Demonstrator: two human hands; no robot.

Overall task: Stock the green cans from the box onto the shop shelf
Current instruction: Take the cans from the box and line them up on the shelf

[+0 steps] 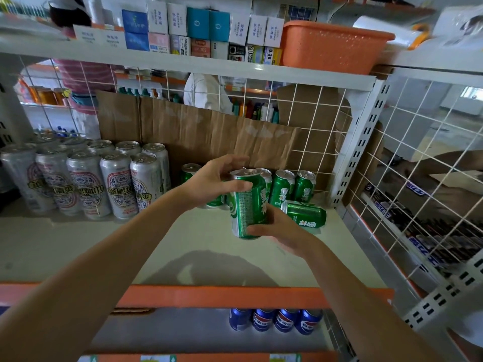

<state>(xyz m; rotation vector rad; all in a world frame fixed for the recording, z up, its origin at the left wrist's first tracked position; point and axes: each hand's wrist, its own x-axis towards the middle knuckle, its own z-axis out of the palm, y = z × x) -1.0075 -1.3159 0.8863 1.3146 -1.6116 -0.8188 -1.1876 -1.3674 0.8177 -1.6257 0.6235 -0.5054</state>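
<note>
- The left hand [213, 180] clasps the top of a green can [249, 205], thumb on its front; the right hand [283, 232] grips its base.
- The held can hangs slightly tilted above the shelf [183, 239].
- Behind it, upright green cans [283, 188] stand against the cardboard [209, 131].
- A toppled can [305, 215] lies on its side beside the right hand.
- Silver cans [86, 178] stand at the left.

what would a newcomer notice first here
The green can held over the shelf, the left hand at its top and the right hand round its base. Right of it a toppled green can lies on its side before a standing row, and tall silver cans crowd the shelf's left.
</note>
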